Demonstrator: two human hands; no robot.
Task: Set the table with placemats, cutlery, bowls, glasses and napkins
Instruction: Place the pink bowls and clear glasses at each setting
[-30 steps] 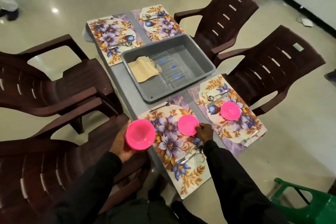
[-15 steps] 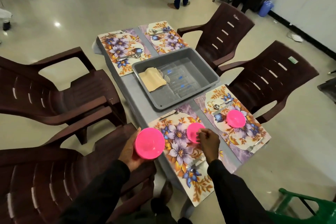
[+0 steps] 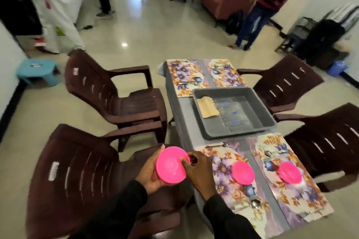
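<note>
Pink bowl (image 3: 170, 165) gripped by left hand (image 3: 149, 177), right hand (image 3: 197, 170) pinching rim; glasses (image 3: 232, 111) blurred.

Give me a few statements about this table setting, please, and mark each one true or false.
1. The left hand holds the raised bowl beside the table, and the right hand pinches its rim. True.
2. The far placemats already carry bowls. False: only cutlery lies on them.
3. The grey tub holds a tan napkin and clear glasses. True.
4. Only one near placemat has a bowl. False: both near placemats carry one, the left set bowl and the right set bowl.
</note>
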